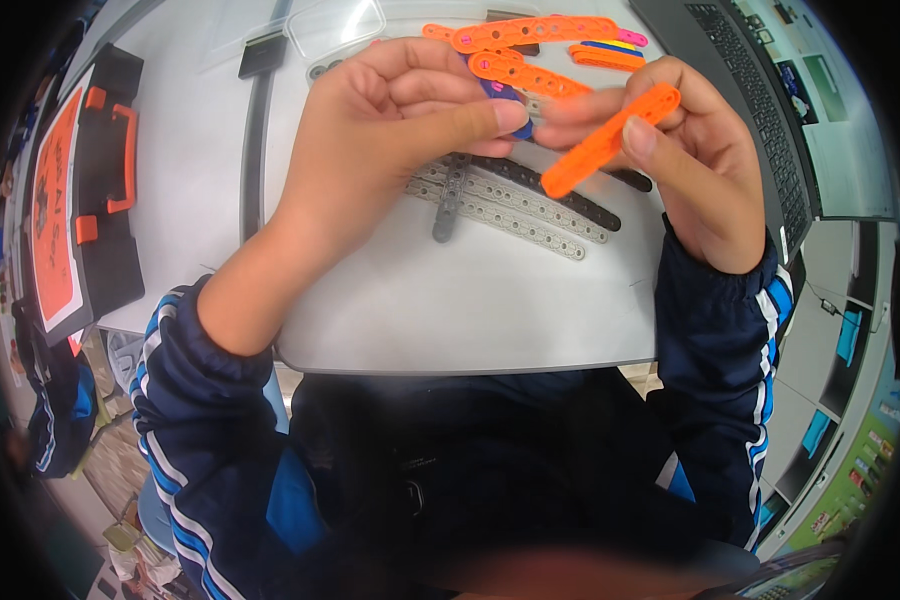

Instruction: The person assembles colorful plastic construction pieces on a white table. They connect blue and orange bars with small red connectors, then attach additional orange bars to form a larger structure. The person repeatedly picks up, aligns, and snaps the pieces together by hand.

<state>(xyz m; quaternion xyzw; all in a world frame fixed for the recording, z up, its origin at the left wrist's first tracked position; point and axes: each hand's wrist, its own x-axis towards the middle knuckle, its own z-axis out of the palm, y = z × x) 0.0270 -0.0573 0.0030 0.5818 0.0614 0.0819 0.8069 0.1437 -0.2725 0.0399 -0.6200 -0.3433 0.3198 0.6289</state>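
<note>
My left hand is closed, pinching a blue building beam between thumb and fingers. An orange beam with holes meets the blue one at its upper end, near a pink pin. Another orange beam extends just beyond it; whether all these are joined is hard to see. Between the thumb and fingers of my right hand is a separate orange beam, tilted and slightly blurred. Below my hands lie long light grey beams, a black beam and a short dark grey beam.
A laptop stands at the right of the white table. Yellow, blue and orange pieces lie beyond my hands. A black case with orange latches is at the left, a small black block at the far left.
</note>
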